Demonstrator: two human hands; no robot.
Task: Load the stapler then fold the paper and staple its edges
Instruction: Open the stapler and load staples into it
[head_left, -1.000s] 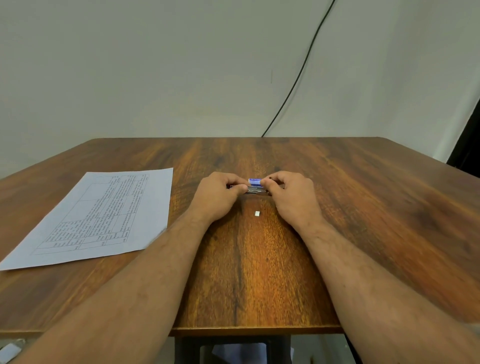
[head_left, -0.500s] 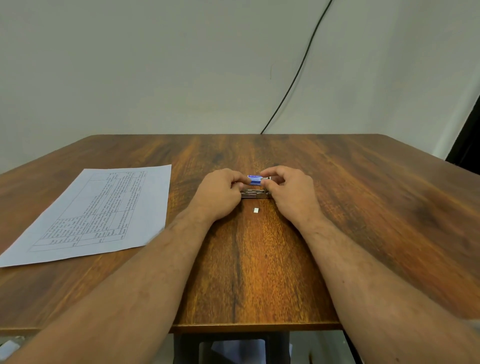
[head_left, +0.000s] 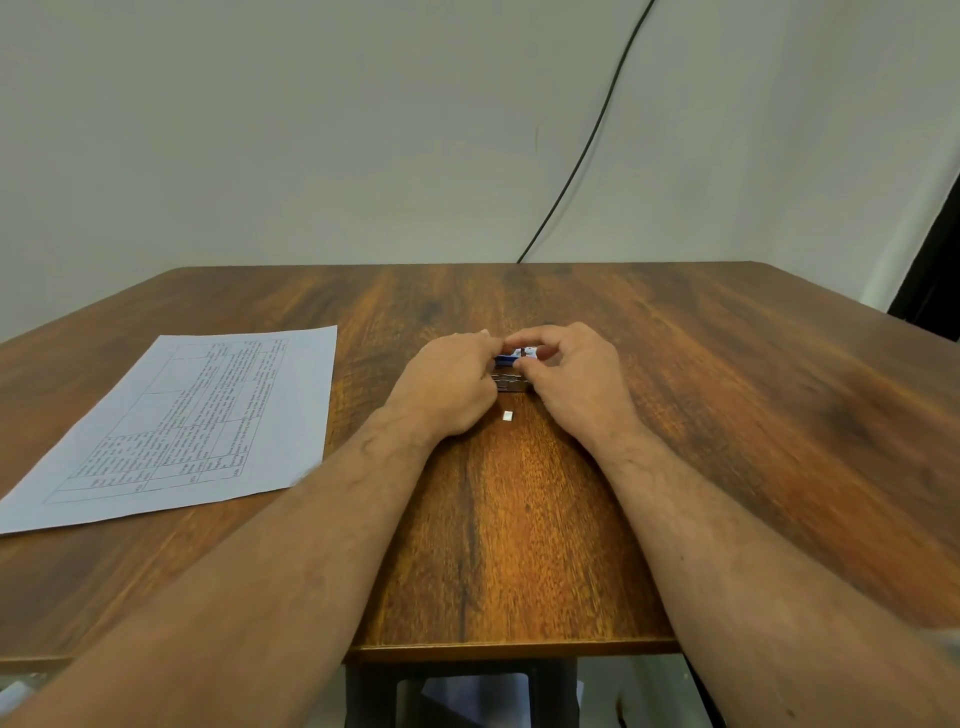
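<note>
A small stapler (head_left: 511, 383) with a metal body lies on the wooden table (head_left: 727, 415), mid-table. My left hand (head_left: 447, 387) grips its left end. My right hand (head_left: 576, 379) pinches its blue top part (head_left: 506, 359) from the right. Fingers hide most of the stapler. A tiny white piece (head_left: 507, 415), perhaps a strip of staples, lies just in front of the stapler between my wrists. A printed sheet of paper (head_left: 176, 426) lies flat at the left, untouched.
A black cable (head_left: 587, 150) hangs down the wall behind the table's far edge. The table's near edge (head_left: 509, 649) is below my forearms, with a dark frame beneath it.
The blue top part has lifted a little above the metal body, and my fingers have closed in tighter around it. The paper and white piece have not moved.
</note>
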